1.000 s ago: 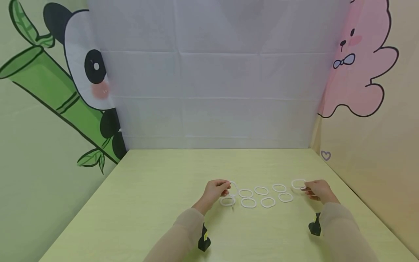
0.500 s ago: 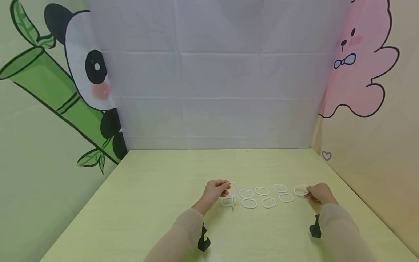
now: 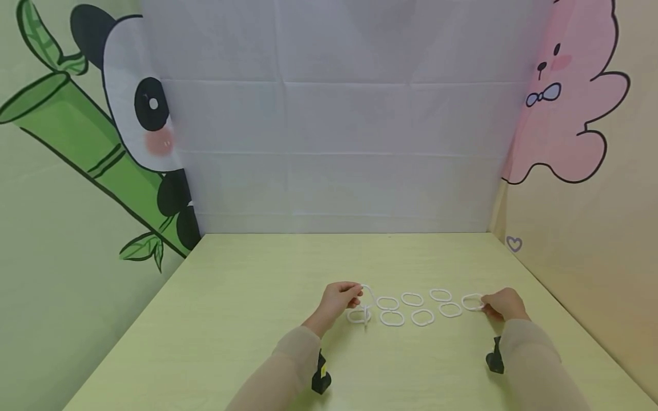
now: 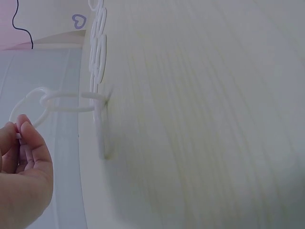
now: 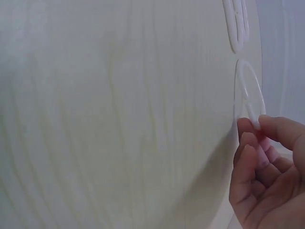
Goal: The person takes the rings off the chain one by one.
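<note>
At the left end of a group of white oval plastic links, my left hand [image 3: 339, 301] pinches one raised link [image 4: 28, 96] between thumb and fingertips. A second link [image 4: 64, 94] hangs through it, its lower end down at a flat link [image 3: 354, 323] on the table. At the right end of the group, my right hand [image 3: 506, 303] pinches another white link [image 5: 244, 86] by its near end with thumb and index finger. This link is tilted, its far end low over the tabletop, and its near end is hidden by the fingertips.
Several more white links [image 3: 392, 326] lie flat in two rough rows between my hands on the pale yellow table [image 3: 231, 319]. A white cloth [image 3: 339, 188] hangs behind the table. Decorated walls flank it, with a panda [image 3: 123, 114] on the left.
My right hand has brought its link lower, closer to the table and slightly right. My left hand has stayed in place, still pinching its raised link.
</note>
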Demonstrator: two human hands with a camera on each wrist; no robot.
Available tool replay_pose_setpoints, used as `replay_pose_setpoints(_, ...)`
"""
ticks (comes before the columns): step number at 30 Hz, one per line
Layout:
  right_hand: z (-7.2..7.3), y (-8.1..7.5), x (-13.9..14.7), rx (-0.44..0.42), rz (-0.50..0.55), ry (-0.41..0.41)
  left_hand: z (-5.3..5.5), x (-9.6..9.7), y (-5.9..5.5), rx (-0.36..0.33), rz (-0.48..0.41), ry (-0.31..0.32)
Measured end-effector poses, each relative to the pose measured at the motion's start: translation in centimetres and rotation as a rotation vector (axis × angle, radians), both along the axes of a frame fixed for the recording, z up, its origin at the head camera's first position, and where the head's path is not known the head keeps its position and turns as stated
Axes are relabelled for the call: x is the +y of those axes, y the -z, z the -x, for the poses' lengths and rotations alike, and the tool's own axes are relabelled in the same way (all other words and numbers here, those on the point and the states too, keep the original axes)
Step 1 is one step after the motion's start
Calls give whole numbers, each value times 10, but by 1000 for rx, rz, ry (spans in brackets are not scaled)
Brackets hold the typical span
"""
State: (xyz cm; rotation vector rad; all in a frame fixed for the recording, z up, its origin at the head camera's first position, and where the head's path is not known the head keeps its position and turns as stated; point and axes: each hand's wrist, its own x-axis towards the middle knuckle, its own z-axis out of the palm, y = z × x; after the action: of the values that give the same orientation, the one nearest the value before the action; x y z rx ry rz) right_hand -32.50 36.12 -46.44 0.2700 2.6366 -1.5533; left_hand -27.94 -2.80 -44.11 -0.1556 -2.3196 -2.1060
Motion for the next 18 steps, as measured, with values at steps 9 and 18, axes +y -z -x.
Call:
replay_pose_setpoints(9,-1,2,2,-23,-23,3,1,1,0,10,7,6)
replay_pose_setpoints(18,-3,1,1,-55,-52,16,1,-1,0,3,10,8)
